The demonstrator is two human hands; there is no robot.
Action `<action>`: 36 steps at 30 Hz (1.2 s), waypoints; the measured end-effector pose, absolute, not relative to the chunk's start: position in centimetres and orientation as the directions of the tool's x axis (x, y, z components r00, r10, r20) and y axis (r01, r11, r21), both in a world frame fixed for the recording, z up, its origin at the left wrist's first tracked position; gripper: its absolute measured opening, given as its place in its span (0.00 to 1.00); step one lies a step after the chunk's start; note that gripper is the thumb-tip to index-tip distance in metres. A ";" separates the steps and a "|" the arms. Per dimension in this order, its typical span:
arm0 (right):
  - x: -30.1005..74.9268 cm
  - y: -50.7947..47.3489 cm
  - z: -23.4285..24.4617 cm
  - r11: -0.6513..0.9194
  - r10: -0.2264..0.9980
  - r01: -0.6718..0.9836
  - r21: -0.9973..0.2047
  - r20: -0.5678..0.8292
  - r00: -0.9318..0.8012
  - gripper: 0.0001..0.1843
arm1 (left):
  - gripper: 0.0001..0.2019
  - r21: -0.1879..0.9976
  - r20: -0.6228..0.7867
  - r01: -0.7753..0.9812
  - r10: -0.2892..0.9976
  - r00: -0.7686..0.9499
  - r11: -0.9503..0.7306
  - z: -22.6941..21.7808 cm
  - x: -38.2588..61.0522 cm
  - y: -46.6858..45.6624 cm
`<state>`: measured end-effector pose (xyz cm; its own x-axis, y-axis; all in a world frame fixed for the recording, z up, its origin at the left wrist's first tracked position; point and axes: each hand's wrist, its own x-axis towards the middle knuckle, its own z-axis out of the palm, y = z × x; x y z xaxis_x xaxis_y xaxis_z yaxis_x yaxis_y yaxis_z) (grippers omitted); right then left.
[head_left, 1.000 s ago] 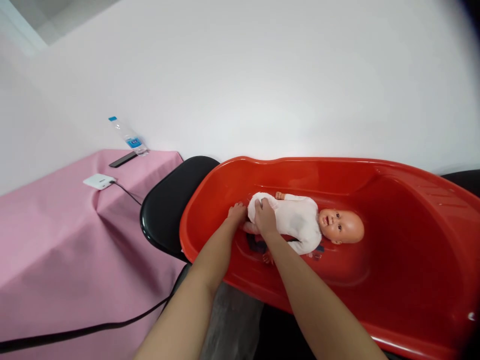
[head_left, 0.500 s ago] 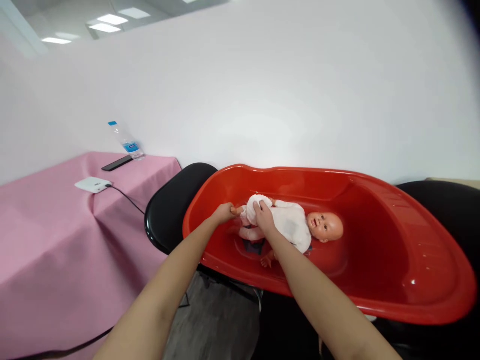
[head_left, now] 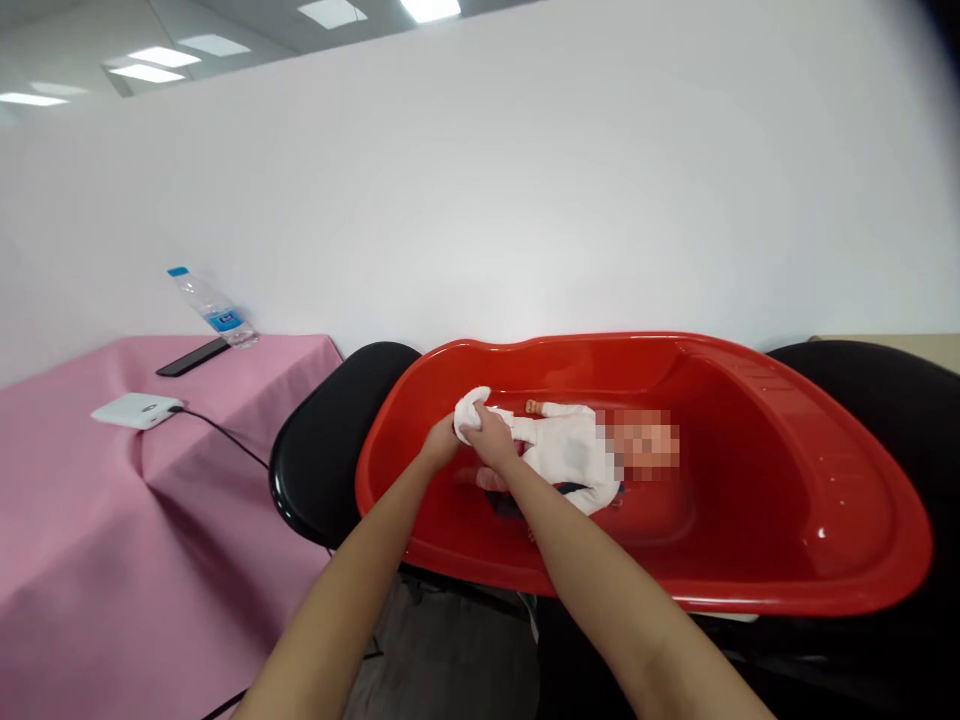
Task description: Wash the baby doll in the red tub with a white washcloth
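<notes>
A baby doll (head_left: 570, 445) in white clothing lies on its back in a red baby bathtub (head_left: 750, 360), its head toward the right. My right hand (head_left: 491, 438) is closed on a white cloth (head_left: 471, 408) at the end of one of the doll's legs. From the left, my left hand (head_left: 444, 440) presses against the same cloth, its fingers partly hidden by it. The foot inside or under the cloth is out of sight. The doll's other leg lies lower, near my right wrist.
Black chairs (head_left: 322, 450) stand under both ends of the tub. On a pink-covered table (head_left: 247, 420) at left are a plastic bottle (head_left: 217, 312), a dark flat object (head_left: 193, 357) and a white box (head_left: 135, 410) with a cable. A white wall (head_left: 480, 200) rises behind.
My right hand has moved the white cloth left from the doll's thigh to its lower leg. My left hand, earlier on the foot, now meets the cloth. The view has shifted slightly.
</notes>
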<state>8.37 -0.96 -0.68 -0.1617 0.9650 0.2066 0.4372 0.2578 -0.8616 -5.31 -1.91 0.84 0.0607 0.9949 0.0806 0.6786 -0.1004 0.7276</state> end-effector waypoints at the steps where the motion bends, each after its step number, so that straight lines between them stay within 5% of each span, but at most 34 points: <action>1: 8.6 -0.8 -1.2 0.264 0.963 0.510 -0.819 0.194 -0.187 0.17 | 0.23 0.736 0.071 0.670 0.995 0.070 -0.099 0.5 -5.4 -1.9; 4: 9.3 -0.5 -2.2 0.332 0.941 0.588 -0.738 0.214 -0.263 0.12 | 0.22 0.755 0.042 0.653 0.998 0.048 -0.063 -0.5 -5.7 -1.8; 11: 9.6 -1.2 -2.4 0.299 0.952 0.664 -0.685 0.163 -0.261 0.23 | 0.19 0.631 0.050 0.771 0.997 0.062 -0.080 -0.8 -6.1 -2.0; 24: 9.0 -1.0 -1.6 0.276 0.958 0.636 -0.720 0.155 -0.240 0.16 | 0.09 0.484 0.005 0.874 0.998 0.055 -0.051 -0.9 -5.1 -2.2; 36: 9.5 -1.3 -2.2 0.337 0.937 0.521 -0.784 0.228 -0.264 0.12 | 0.09 0.528 -0.015 0.849 1.000 -0.017 0.022 -0.1 -4.6 -2.7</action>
